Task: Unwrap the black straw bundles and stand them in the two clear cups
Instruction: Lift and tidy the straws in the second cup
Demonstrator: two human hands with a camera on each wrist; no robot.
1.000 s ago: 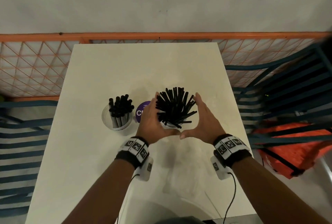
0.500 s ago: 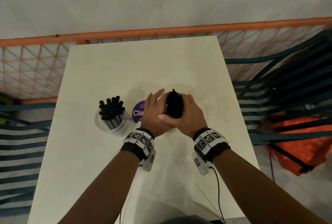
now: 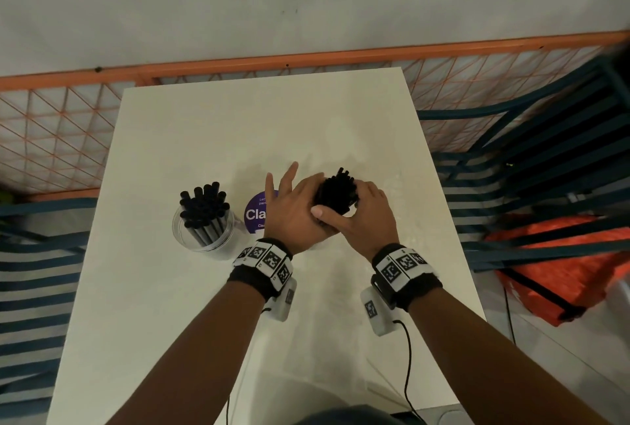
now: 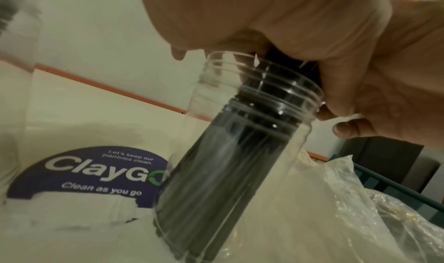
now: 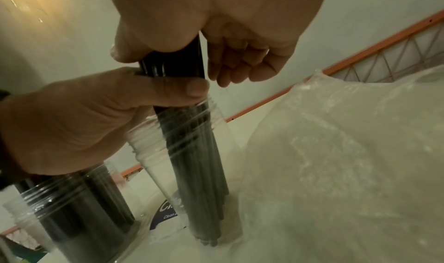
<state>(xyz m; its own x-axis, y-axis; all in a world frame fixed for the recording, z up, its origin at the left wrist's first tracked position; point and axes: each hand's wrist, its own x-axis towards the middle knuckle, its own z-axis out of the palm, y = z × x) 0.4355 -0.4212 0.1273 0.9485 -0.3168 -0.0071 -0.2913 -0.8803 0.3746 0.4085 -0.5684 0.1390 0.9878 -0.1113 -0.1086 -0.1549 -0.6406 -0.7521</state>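
Observation:
Two clear cups stand on the white table (image 3: pixel 211 305). The left cup (image 3: pixel 204 223) holds black straws upright and nobody touches it. Both hands close on a second bunch of black straws (image 3: pixel 335 194) whose lower ends stand in the right cup (image 4: pixel 240 134); my hands hide that cup in the head view. My right hand (image 3: pixel 364 213) curls round the bunch above the rim, and the left hand (image 3: pixel 293 209) lays its thumb (image 5: pixel 182 90) across it from the other side. Two left fingers point straight away.
A round purple sticker (image 3: pixel 255 213) lies between the cups. Crumpled clear plastic wrap (image 5: pixel 336 153) lies right beside the right cup. An orange mesh fence (image 3: pixel 51 138) runs behind the table, blue slatted chairs (image 3: pixel 545 169) flank it, and an orange bag (image 3: pixel 562 264) sits at the right.
A second ago the straws fanned out loosely between two open hands. Both hands have since closed in and squeezed them into a tight upright bunch.

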